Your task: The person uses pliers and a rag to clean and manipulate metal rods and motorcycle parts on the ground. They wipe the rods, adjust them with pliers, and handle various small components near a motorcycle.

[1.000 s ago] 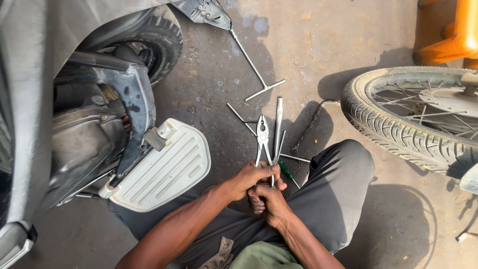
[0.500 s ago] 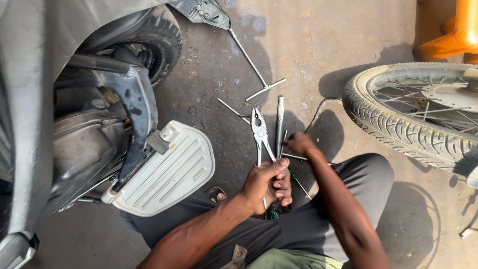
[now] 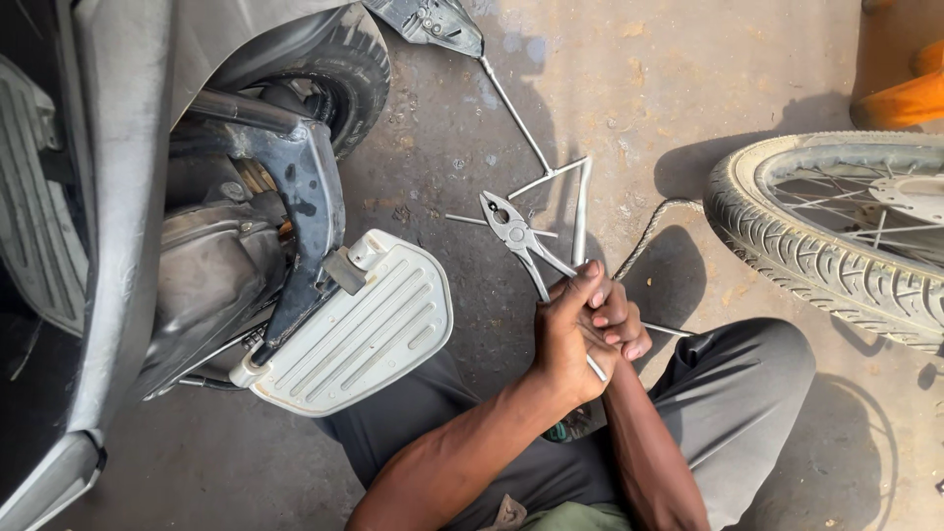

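Note:
I sit on the concrete with both hands clasped together over my lap. My left hand (image 3: 565,339) is shut around the handles of steel pliers (image 3: 511,232), whose jaws point up and to the left. My right hand (image 3: 619,320) presses against the left, fingers curled at the lower end of a flat metal bar (image 3: 582,208) that stands up beside the pliers. A thin bright rod end (image 3: 596,369) sticks out below my left fist. Where the tools pass inside my hands is hidden.
A grey scooter fills the left, with its tyre (image 3: 349,69) and a pale ribbed footboard (image 3: 364,324) close to my left arm. A spoked wheel (image 3: 836,246) lies at the right. A long T-handled rod (image 3: 521,123), a cable (image 3: 649,231) and thin rods lie ahead. An orange object (image 3: 910,98) sits at the top right.
My right hand reached out to the tools on the ground half a second ago and has come back against the left hand. The pliers now tilt further left.

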